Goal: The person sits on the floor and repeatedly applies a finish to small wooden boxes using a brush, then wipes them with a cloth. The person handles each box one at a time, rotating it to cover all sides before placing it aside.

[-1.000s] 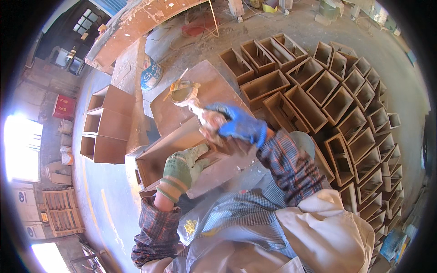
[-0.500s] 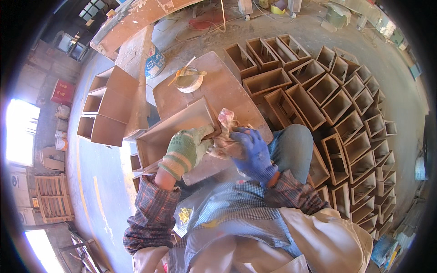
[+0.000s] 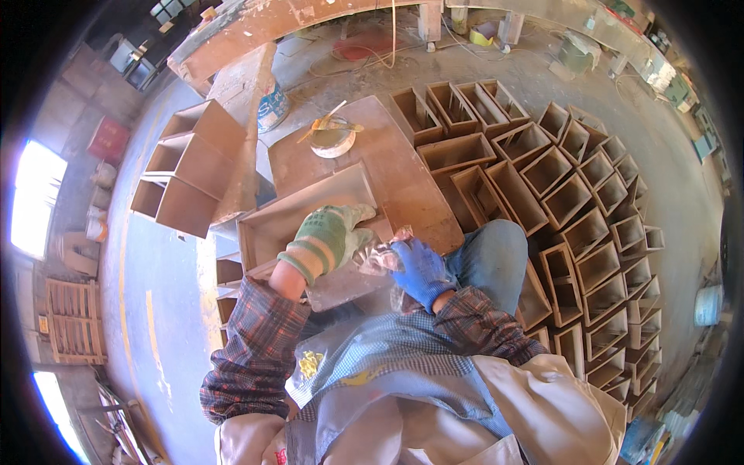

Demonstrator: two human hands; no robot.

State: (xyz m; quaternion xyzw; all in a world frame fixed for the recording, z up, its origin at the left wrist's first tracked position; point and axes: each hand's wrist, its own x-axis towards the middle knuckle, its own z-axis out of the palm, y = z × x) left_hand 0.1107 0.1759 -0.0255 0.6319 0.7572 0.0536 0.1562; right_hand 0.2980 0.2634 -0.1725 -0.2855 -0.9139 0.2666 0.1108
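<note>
My left hand (image 3: 329,236), in a green-and-cream glove, grips the near right part of an open wooden box (image 3: 271,232) lying on a worn board (image 3: 415,198). Just to its right, my right hand (image 3: 420,271), in a blue glove, is closed on a crumpled, pinkish rag (image 3: 380,256); what exactly lies inside the bundle I cannot make out. Farther back on the board stands a round tub (image 3: 332,146) with sticks or a brush laid across its top.
Stacked boxes (image 3: 190,167) sit on a ledge (image 3: 252,74) at the left, beside a blue bucket (image 3: 271,105). Rows of open boxes (image 3: 562,198) cover the floor at the right. A long bench (image 3: 209,39) crosses the back; my knee (image 3: 496,260) is beside the board.
My right hand has come down from above the tub, with the rag, to beside my left hand. My left hand has shifted a little along the box; the view has shifted slightly too.
</note>
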